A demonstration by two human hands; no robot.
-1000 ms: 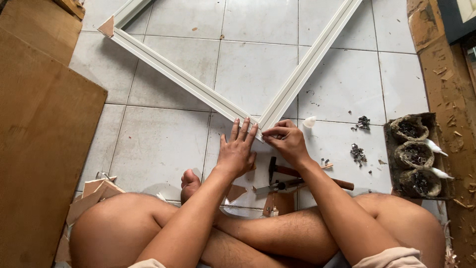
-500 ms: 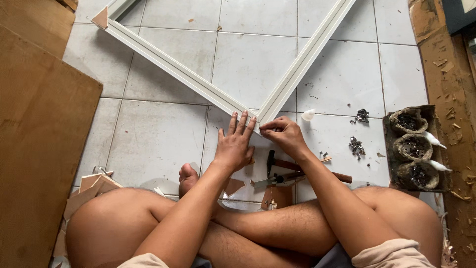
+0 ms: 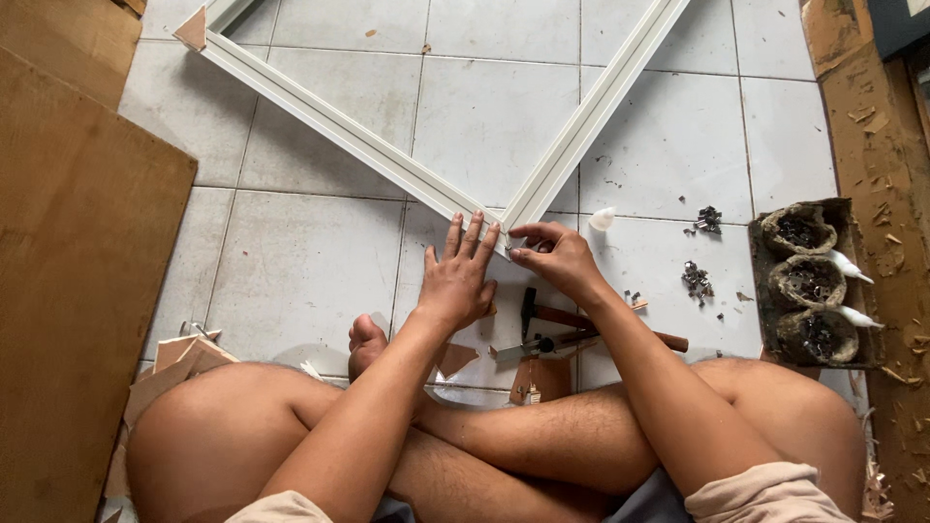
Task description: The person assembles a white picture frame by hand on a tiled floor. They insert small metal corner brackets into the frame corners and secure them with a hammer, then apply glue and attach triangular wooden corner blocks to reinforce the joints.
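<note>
White frame (image 3: 387,165): two long moulded lengths, mitred, meeting in a corner joint on the tiled floor (image 3: 310,261) just in front of the seated person's crossed legs. One length runs off toward the floor's upper left, where a small brown triangular piece sits at its far corner; the other runs toward the upper right, out of view.

Handling, as judged: light, stiff along each length, weak at the joint. The long arms would lever the mitre open if lifted by one end. Best held close to the corner, one hand on each length, or pressed flat to the tiles. The painted face looks smooth and likely marks easily.

Left hand (image 3: 457,281): flat, fingers spread, palm down, pressing on the left length right at the joint; holds nothing.

Right hand (image 3: 557,260): fingers curled and pinched at the tip of the corner; whether something small sits between them cannot be told.

Hammer (image 3: 591,324): dark head, wooden handle, lying on the tiles under the right wrist, untouched.

Dark tray (image 3: 812,283): by the floor's right edge, three round cups of small metal pieces.

Loose metal bits (image 3: 696,279): scattered between tray and hand.

Brown boards (image 3: 77,271): along the left edge.
</note>
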